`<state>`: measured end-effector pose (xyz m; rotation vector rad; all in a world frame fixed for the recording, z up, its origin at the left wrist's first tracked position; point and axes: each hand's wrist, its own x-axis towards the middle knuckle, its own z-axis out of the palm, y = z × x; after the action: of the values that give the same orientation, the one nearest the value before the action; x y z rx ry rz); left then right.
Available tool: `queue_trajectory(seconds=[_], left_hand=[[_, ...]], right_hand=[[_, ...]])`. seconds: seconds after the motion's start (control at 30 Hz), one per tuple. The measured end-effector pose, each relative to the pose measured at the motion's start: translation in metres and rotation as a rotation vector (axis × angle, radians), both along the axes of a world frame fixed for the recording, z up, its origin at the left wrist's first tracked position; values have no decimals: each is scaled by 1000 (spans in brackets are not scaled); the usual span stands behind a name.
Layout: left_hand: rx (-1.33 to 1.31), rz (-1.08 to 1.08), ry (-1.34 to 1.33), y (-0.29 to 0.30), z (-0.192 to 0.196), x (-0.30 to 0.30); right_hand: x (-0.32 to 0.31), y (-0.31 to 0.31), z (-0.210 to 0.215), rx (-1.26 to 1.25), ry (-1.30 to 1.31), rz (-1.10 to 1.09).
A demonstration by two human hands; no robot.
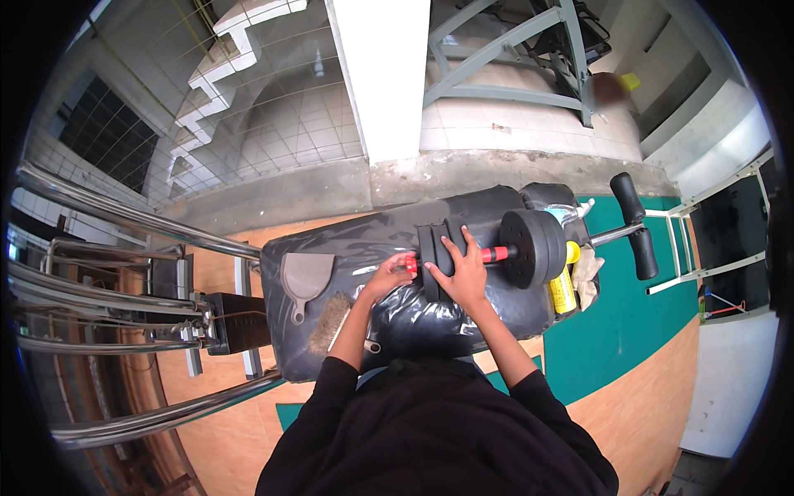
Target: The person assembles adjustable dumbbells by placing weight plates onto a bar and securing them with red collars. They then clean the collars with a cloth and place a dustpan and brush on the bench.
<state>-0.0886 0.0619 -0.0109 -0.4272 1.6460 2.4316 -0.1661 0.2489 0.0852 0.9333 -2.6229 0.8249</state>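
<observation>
A dumbbell with a red and black bar (494,255) lies across the black padded bench (496,318), with round black weight plates at both ends. My left hand (385,278) has its fingers closed around the red collar (411,263) at the bar's left end. Over the left black weight plates (428,248) lies my right hand (465,274), its thumb and fingers holding them from above. The right weight plates (529,248) stand on edge, untouched. Part of the left plates is hidden beneath my right hand.
On the bench's left are a grey dustpan (307,277) and a bristle brush (331,322). A yellow bottle (562,291), a crumpled cloth (588,273) and a clear spray bottle (571,212) sit at its right. Foam rollers (628,198) extend beyond; chrome rails (141,219) rise at left.
</observation>
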Motion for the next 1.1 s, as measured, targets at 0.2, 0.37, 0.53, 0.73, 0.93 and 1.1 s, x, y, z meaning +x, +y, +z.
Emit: queue_trajectory(seconds=[0.2, 0.37, 0.53, 0.73, 0.93, 1.1], left_hand=[[138, 108, -265, 3, -9, -7], [99, 3, -379, 2, -23, -11], [93, 137, -538, 17, 32, -15], [-40, 104, 68, -3, -15, 2], [162, 111, -159, 0, -5, -3], [-60, -83, -309, -8, -26, -13]], right_hand=[[0, -1, 2, 11, -9, -6], [2, -3, 4, 8, -14, 4], [-1, 2, 1, 8, -8, -15], [0, -3, 3, 0, 16, 6], [-1, -1, 1, -1, 11, 7], [2, -3, 4, 11, -14, 18]])
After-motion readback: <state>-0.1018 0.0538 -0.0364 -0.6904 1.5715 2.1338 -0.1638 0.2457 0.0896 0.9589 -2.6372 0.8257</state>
